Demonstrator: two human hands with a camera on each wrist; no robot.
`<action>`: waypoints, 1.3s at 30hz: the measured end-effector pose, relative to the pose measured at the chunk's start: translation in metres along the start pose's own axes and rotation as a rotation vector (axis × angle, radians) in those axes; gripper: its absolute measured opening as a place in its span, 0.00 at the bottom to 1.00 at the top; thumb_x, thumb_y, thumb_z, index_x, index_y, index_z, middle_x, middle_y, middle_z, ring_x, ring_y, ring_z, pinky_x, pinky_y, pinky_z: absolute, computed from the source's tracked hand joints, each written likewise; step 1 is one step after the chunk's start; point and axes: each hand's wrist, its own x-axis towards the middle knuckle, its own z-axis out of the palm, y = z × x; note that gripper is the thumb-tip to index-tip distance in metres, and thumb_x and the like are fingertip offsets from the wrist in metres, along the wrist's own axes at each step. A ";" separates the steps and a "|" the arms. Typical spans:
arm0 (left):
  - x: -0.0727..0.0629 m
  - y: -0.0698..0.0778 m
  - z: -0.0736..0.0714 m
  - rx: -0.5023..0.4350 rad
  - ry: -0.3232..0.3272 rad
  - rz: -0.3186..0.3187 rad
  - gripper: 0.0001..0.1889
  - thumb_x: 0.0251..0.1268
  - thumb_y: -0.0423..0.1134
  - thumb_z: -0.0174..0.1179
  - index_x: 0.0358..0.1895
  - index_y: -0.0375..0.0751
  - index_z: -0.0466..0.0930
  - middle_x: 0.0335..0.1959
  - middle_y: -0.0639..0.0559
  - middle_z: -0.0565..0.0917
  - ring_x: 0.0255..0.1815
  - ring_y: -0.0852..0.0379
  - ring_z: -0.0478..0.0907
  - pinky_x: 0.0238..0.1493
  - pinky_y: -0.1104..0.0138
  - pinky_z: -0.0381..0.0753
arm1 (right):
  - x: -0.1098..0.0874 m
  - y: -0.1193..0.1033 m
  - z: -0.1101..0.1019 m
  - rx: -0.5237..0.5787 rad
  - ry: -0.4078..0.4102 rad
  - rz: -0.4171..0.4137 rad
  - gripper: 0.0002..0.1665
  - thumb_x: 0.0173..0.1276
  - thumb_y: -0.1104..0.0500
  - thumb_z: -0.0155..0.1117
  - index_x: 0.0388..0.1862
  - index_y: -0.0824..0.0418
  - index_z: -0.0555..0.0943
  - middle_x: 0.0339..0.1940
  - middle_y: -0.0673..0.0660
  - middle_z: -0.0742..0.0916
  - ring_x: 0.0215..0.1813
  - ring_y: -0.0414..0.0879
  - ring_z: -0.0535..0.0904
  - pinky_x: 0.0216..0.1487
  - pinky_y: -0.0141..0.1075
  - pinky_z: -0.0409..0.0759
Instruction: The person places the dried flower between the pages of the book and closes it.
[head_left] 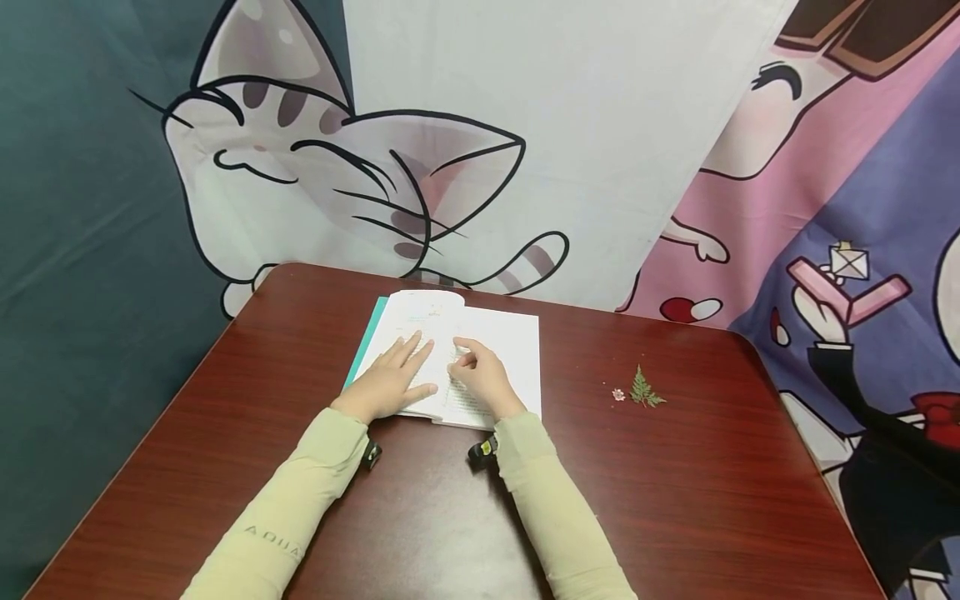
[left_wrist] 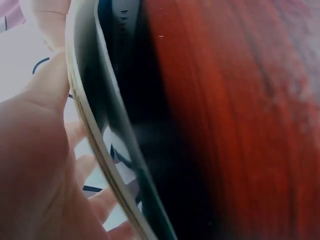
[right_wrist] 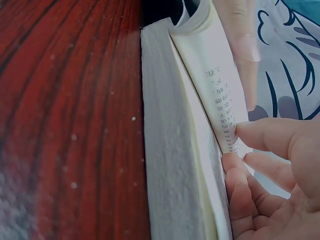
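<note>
An open book [head_left: 502, 333] with printed white pages and a teal cover edge lies on the table. My left hand [head_left: 388, 382] rests flat on its left page, fingers spread; the left wrist view shows this hand [left_wrist: 35, 135] beside the book's edge [left_wrist: 90, 125]. Near the gutter my right hand [head_left: 483, 379] touches the right page, its fingers bent. In the right wrist view the thumb and fingers of that hand [right_wrist: 280, 175] meet the printed page [right_wrist: 215, 90]. Whether they pinch anything there is not clear.
A green fern leaf [head_left: 642, 390] and a small pale pink flower [head_left: 618, 394] lie on the reddish-brown table [head_left: 675, 492], right of the book. Behind the table hangs a cloth [head_left: 585, 125] with cartoon prints. Each wrist carries a small black camera [head_left: 482, 452].
</note>
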 end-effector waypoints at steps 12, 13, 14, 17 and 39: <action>0.002 0.002 -0.002 0.043 -0.124 -0.068 0.40 0.79 0.56 0.50 0.82 0.38 0.47 0.82 0.36 0.48 0.81 0.30 0.42 0.72 0.33 0.51 | -0.001 0.004 -0.002 0.036 -0.011 -0.026 0.29 0.68 0.63 0.67 0.68 0.59 0.77 0.38 0.53 0.84 0.37 0.42 0.77 0.44 0.37 0.76; 0.002 0.002 -0.001 0.047 -0.129 -0.070 0.40 0.79 0.56 0.50 0.82 0.38 0.47 0.83 0.36 0.48 0.81 0.30 0.42 0.72 0.32 0.51 | -0.001 0.004 -0.002 0.050 -0.009 -0.032 0.28 0.68 0.63 0.67 0.68 0.59 0.78 0.38 0.53 0.85 0.38 0.42 0.77 0.44 0.36 0.76; 0.002 0.000 -0.001 0.051 -0.133 -0.073 0.40 0.79 0.57 0.49 0.82 0.39 0.47 0.83 0.37 0.47 0.81 0.30 0.42 0.72 0.32 0.51 | -0.001 0.005 -0.002 0.063 -0.007 -0.040 0.28 0.68 0.64 0.66 0.67 0.59 0.78 0.38 0.54 0.85 0.38 0.42 0.77 0.44 0.36 0.76; 0.003 -0.001 0.001 0.059 -0.152 -0.085 0.40 0.79 0.58 0.48 0.83 0.40 0.45 0.83 0.38 0.46 0.81 0.31 0.41 0.73 0.32 0.49 | -0.003 0.007 -0.003 0.096 -0.014 -0.064 0.27 0.68 0.64 0.65 0.67 0.59 0.77 0.40 0.54 0.85 0.39 0.43 0.78 0.46 0.36 0.76; 0.004 0.000 0.001 0.041 -0.199 -0.096 0.41 0.80 0.58 0.47 0.83 0.40 0.43 0.83 0.38 0.43 0.82 0.32 0.37 0.75 0.33 0.43 | -0.038 0.015 -0.096 -0.007 0.094 -0.231 0.15 0.71 0.65 0.63 0.56 0.64 0.83 0.44 0.61 0.87 0.46 0.54 0.83 0.52 0.48 0.80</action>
